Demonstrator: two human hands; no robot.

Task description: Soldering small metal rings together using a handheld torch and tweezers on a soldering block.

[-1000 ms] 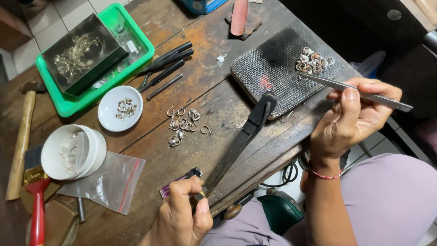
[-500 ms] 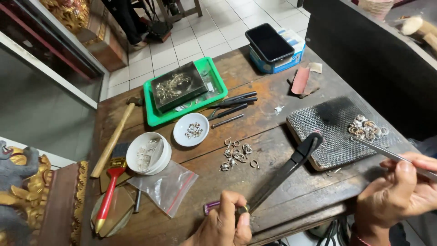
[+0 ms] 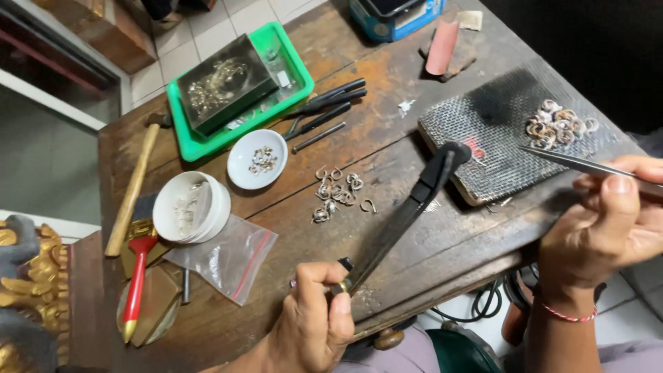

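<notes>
Black torch (image 3: 407, 211) in left hand's (image 3: 314, 324) clenched grip, nozzle up-right toward mesh pad (image 3: 511, 131); right hand (image 3: 608, 221) grasping tweezers (image 3: 587, 166).

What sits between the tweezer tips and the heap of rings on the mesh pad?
Nothing visible does. The tweezers in the right hand point at the rings across bare mesh pad; the torch lies off to the side.

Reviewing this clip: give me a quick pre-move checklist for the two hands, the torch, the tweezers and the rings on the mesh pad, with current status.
1. Left hand grips the torch handle: ok.
2. Torch nozzle rests over the mesh pad edge: ok.
3. Flame lit: cannot tell.
4. Right hand pinches the tweezers: ok.
5. Tweezer tip reaches the ring pile: ok.
6. Loose rings on the wooden bench lie apart from the pad: ok.
</notes>
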